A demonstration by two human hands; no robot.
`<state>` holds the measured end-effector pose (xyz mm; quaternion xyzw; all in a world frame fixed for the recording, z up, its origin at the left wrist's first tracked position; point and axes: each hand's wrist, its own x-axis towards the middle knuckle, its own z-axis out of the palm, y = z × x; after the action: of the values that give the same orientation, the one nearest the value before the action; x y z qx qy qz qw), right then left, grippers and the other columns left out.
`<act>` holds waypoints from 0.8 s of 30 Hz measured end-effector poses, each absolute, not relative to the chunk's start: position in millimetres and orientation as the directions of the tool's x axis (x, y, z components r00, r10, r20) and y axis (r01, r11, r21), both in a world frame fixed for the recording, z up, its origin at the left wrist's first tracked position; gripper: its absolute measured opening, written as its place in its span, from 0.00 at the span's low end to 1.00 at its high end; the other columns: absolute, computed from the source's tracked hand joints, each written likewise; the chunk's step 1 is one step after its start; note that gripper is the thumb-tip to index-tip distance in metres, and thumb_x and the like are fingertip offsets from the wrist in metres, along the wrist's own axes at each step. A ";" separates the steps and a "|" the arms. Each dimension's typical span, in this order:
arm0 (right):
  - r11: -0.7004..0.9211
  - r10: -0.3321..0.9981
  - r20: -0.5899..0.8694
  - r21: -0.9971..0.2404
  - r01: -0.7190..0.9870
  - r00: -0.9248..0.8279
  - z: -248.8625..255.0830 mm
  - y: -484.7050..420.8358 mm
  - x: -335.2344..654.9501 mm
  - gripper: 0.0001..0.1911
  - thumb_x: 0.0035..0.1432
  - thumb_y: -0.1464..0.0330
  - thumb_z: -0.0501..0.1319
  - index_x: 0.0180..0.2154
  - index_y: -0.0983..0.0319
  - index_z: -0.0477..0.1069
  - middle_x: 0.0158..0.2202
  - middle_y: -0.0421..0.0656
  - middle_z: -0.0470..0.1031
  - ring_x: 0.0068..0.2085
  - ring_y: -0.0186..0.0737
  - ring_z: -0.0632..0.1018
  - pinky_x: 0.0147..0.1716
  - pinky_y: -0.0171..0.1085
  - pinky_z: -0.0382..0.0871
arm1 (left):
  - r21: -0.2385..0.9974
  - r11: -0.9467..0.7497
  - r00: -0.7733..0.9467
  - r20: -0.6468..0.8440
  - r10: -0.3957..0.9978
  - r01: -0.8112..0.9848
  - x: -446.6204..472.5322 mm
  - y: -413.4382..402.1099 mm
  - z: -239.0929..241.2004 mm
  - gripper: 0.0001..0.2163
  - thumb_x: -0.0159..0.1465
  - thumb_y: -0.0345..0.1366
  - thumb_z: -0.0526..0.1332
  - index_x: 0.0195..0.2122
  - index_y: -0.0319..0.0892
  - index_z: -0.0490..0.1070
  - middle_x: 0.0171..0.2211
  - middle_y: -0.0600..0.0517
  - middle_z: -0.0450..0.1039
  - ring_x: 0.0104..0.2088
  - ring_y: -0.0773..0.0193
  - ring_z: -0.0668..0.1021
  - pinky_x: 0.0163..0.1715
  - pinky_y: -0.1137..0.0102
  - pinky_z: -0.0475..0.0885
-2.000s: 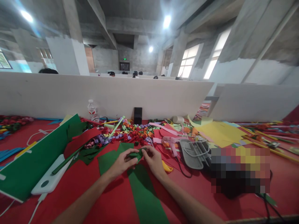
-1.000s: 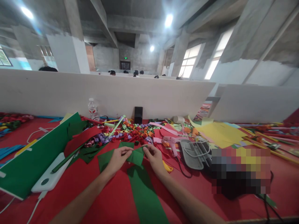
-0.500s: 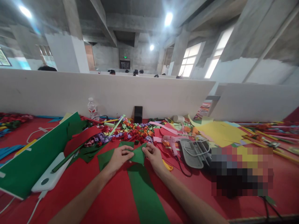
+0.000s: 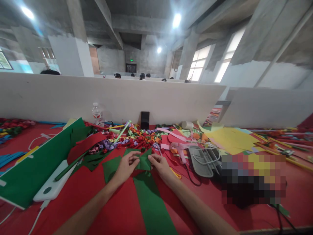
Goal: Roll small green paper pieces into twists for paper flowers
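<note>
Between my two hands is a small piece of green paper (image 4: pixel 145 161), creased and held up just above the table. My left hand (image 4: pixel 127 165) pinches its left side with thumb and fingers. On the opposite edge, my right hand (image 4: pixel 160 167) grips it with thumb and curled fingers. Below lies a long strip of green paper (image 4: pixel 153 205), running toward me over the red tabletop (image 4: pixel 112 212). More green paper (image 4: pixel 111 167) lies flat beside my left wrist. Yellow-handled scissors (image 4: pixel 176 173), partly hidden, rest behind my right forearm.
A pink glue gun (image 4: pixel 180 150) and a grey tray (image 4: pixel 201 163) lie to the right. Curled paper pieces (image 4: pixel 143 138) are heaped behind my hands, before a phone (image 4: pixel 145 120) and a water bottle (image 4: pixel 97 112). Leftward are a white power strip (image 4: pixel 52 184) and a green board (image 4: pixel 46 160).
The green paper between my hands has turned and now shows a crease, with its edges angled differently. My fingers have shifted slightly on it, while both hands stay in nearly the same place.
</note>
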<state>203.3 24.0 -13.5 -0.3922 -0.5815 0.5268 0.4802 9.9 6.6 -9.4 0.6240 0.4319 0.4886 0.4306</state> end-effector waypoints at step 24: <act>0.100 0.973 0.114 -0.992 -0.075 -0.200 -8.4 16.5 199.6 0.24 0.51 0.50 0.66 0.21 0.61 0.63 0.16 0.34 0.64 0.18 0.30 0.63 0.20 0.31 0.56 | 0.858 -0.414 0.268 0.340 0.901 0.304 6.6 -5.0 6.4 0.26 0.57 0.31 0.62 0.59 0.46 0.67 0.57 0.46 0.70 0.56 0.51 0.71 0.57 0.59 0.64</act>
<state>199.6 16.5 -8.4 -0.4021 -0.5583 0.5368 0.4884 6.6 -5.0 6.4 0.7188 0.4192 0.4363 0.3424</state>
